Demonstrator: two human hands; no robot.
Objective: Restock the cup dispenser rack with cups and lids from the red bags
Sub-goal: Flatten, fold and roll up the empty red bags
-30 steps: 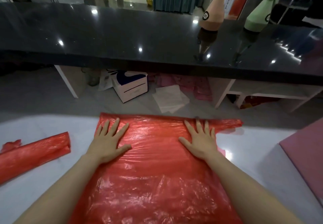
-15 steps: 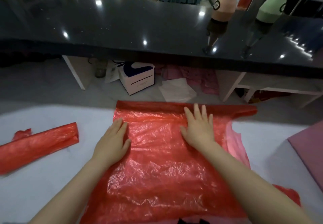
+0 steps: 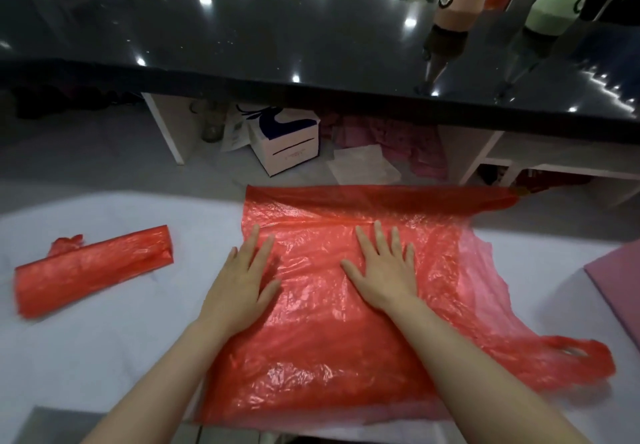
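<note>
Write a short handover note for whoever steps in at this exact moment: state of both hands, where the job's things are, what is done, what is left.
Left hand: open, flat on the spread red bag, at its left edge.
Right hand: open, pressing flat on the bag's middle.
The spread bag lies flattened on the white table, its handle loop trailing right. A folded red bag lies apart, to the left.
Done: one bag folded.
Left: fold this one. No cups, lids or dispenser rack are in view, so restocking cannot be judged.
</note>
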